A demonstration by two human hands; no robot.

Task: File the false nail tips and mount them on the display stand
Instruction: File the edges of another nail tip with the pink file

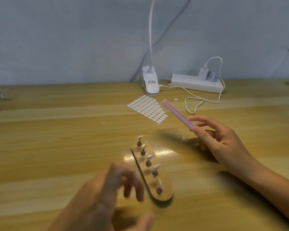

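Sticker sheet behind display stand.

The small printed label on the white lamp clamp is too blurred to read.

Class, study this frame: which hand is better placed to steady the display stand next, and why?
Left. The left hand is right beside the display stand, though blur hides whether it holds anything. The right hand is farther off and grips the pink nail file.

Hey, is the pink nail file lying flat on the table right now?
No, the right hand pinches the pink nail file by one end, lifted off the table.
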